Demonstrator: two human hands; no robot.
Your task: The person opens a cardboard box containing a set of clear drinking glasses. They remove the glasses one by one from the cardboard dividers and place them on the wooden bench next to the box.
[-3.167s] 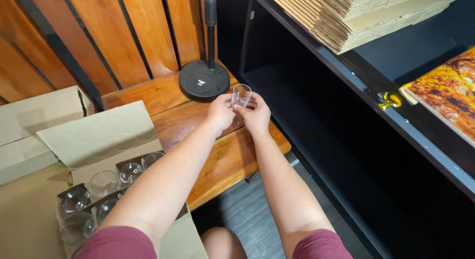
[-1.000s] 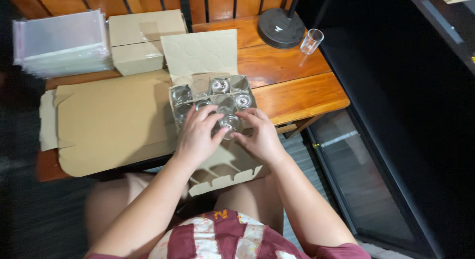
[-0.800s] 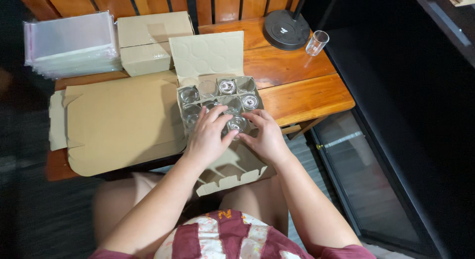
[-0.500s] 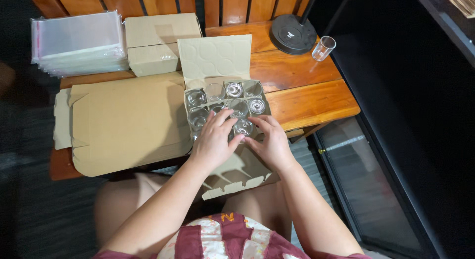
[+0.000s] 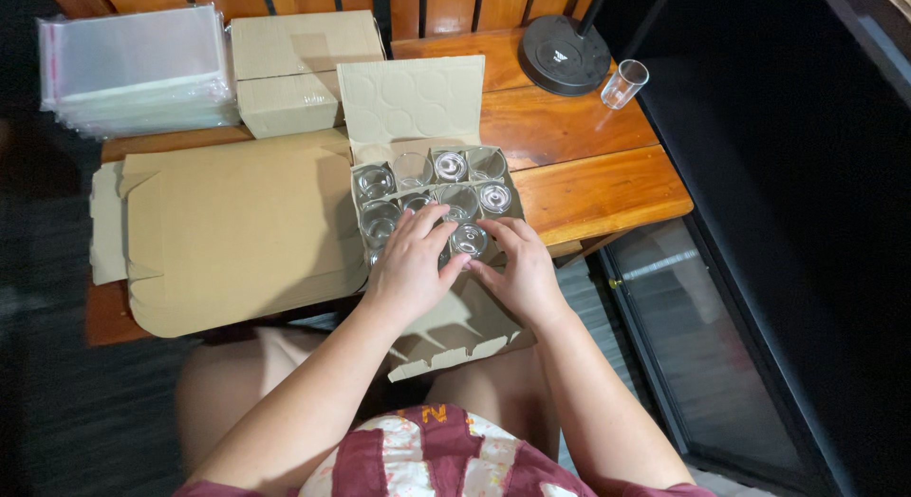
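Left hand (image 5: pixel 410 262): grasping clear glass (image 5: pixel 469 239) in divided carton (image 5: pixel 367 170).
Right hand (image 5: pixel 520 267): grasping the same glass.
Worktop (image 5: pixel 588 174): lone glass (image 5: pixel 623 84).

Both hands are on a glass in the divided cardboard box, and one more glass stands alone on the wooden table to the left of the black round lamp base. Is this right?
Not quite. In the head view, the lone glass stands to the right of the black round base, not the left. The rest holds: the left hand and right hand are on a glass in the divided cardboard box on the wooden table.
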